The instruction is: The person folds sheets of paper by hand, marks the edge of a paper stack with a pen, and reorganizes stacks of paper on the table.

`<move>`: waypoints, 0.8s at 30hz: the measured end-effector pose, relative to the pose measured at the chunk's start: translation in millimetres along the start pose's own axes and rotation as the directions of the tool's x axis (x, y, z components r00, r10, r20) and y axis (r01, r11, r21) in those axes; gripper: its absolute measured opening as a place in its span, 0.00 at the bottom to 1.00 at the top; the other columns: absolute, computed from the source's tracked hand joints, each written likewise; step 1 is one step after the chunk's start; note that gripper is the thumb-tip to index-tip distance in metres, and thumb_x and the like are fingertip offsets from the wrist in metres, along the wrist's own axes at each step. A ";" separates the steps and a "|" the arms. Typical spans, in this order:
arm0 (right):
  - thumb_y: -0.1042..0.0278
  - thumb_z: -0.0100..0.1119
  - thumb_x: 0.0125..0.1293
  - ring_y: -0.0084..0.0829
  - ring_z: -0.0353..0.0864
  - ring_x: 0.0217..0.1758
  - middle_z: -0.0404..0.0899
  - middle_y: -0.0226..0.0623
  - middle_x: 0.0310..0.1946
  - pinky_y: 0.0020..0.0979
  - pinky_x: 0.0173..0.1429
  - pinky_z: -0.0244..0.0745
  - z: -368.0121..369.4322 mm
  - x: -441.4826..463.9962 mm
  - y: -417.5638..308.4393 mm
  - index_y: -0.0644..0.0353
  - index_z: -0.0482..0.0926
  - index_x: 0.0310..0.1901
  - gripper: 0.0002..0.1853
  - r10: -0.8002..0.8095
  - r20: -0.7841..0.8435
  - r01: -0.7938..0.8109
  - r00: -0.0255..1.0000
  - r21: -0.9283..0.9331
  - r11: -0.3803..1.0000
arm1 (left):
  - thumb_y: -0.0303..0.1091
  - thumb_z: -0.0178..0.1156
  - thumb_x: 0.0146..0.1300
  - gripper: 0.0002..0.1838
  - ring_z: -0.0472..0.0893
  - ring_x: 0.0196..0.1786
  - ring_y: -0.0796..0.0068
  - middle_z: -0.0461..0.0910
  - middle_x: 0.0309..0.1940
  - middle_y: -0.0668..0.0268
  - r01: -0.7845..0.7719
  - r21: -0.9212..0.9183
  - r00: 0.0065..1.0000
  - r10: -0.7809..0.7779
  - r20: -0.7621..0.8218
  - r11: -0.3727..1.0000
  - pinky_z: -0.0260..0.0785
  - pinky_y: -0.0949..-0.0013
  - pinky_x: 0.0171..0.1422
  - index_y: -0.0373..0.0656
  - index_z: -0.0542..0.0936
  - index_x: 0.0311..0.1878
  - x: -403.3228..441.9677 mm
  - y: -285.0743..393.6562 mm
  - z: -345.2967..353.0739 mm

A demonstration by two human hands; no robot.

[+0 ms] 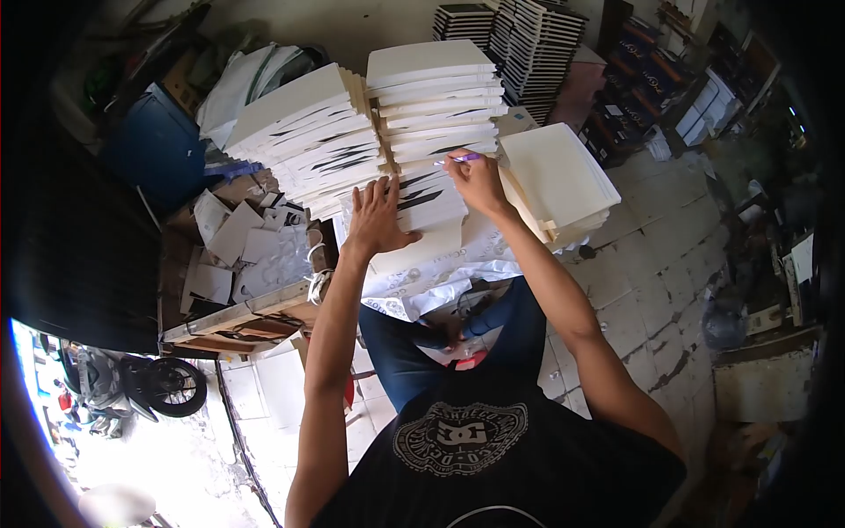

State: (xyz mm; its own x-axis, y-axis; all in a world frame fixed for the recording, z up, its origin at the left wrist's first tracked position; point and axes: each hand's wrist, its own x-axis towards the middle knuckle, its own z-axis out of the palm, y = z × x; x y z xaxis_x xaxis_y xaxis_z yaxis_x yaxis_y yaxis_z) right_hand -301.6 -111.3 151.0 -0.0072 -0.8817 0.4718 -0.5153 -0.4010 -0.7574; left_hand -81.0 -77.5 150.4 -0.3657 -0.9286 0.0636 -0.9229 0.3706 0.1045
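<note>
My left hand (380, 220) lies with its fingers spread on the left side of a white block of pages (436, 218) with dark pointed marks. Pinched in my right hand (480, 187) is a slim purple pen-like tool (466, 158), its tip pointing left over the far edge of that block. Whether it is a pen or a cutter I cannot make out. Just beyond my hands rise two tall stacks, a left paper stack (295, 110) and a middle paper stack (431, 63). A lower cream stack (563, 167) stands to the right of my right hand.
Printed wrapping sheet (422, 273) hangs over the near edge. At left, a wooden crate (238, 330) holds paper scraps. Dark-edged stacks (541, 44) and boxes (647, 66) stand at the back. A motorcycle wheel (176, 387) shows at lower left, tiled floor (651, 255) at right.
</note>
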 end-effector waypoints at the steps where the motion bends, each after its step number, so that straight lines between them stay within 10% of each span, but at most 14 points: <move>1: 0.67 0.60 0.66 0.41 0.88 0.37 0.86 0.44 0.31 0.35 0.42 0.82 1.6 0.4 0.3 0.62 0.83 0.40 0.08 -0.034 -0.013 0.034 0.999 0.000 0.999 | 0.63 0.72 0.40 0.66 0.53 0.77 0.48 0.56 0.73 0.48 -0.004 -0.002 1.000 0.004 -0.006 1.000 0.38 0.39 0.80 0.38 0.51 0.77 0.2 0.4 0.1; 24: 0.70 0.60 0.65 0.46 0.83 0.28 0.81 0.45 0.24 0.38 0.34 0.76 -62.3 -92.9 -53.1 0.63 0.80 0.35 0.05 -0.056 0.200 0.084 0.978 -0.132 0.988 | 0.62 0.74 0.40 0.65 0.54 0.76 0.45 0.56 0.73 0.45 0.007 -0.026 1.000 -0.007 -0.008 1.000 0.39 0.43 0.81 0.42 0.52 0.77 -0.2 -1.6 2.1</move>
State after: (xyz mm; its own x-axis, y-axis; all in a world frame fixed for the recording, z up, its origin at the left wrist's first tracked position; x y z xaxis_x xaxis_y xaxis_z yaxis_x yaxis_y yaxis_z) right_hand -326.9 7.3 175.5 0.1931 -0.8897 0.4138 -0.6224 -0.4371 -0.6493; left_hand -79.8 -78.0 148.1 -0.3581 -0.9310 0.0710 -0.9219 0.3646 0.1312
